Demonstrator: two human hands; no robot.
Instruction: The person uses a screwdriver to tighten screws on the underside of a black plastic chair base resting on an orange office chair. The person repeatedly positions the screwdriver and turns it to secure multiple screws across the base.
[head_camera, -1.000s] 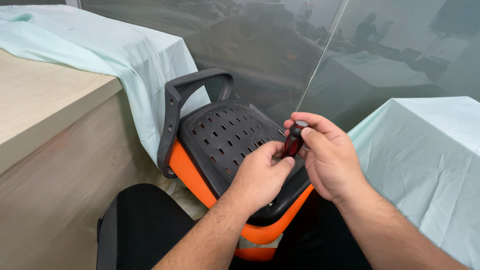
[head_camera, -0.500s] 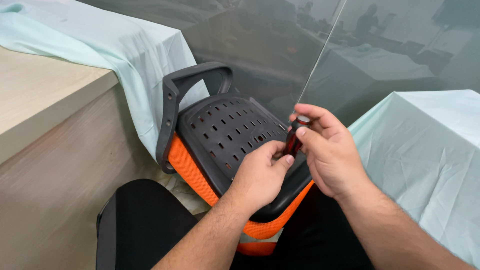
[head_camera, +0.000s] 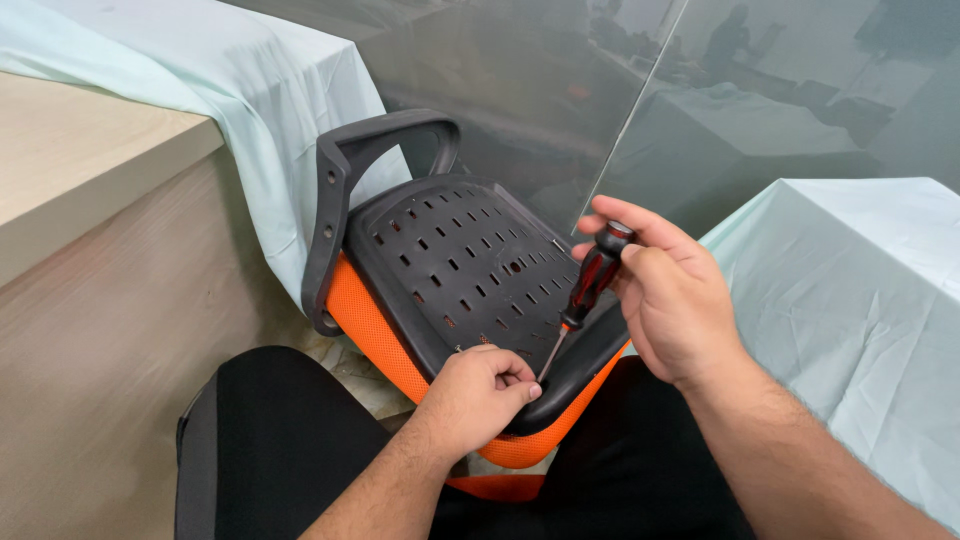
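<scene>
Mid-frame, your right hand (head_camera: 670, 305) grips the red-handled screwdriver (head_camera: 585, 295); left hand (head_camera: 480, 395) fingers pinch at its tip on the black perforated chair panel (head_camera: 450, 260). Screw not visibly seated yet.

Matt perforated black plastic chair panel (head_camera: 455, 255), orange mesh cushion (head_camera: 372, 325), glossy screwdriver handle (head_camera: 596, 275).

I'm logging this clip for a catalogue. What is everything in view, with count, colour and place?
Chair part: one, black perforated plastic over orange mesh, centre, resting against the person's lap.
Armrest loop: one, black, on the part's upper left.
Screwdriver: one, dark red and black handle, tip at the part's near edge.
Cloths: two, pale green, upper left and right.
Wooden counter: one, beige, left.
Glass wall: one, dark, behind.
Left hand: fingers pinched by the screwdriver tip.
Right hand: wrapped round the handle.
</scene>
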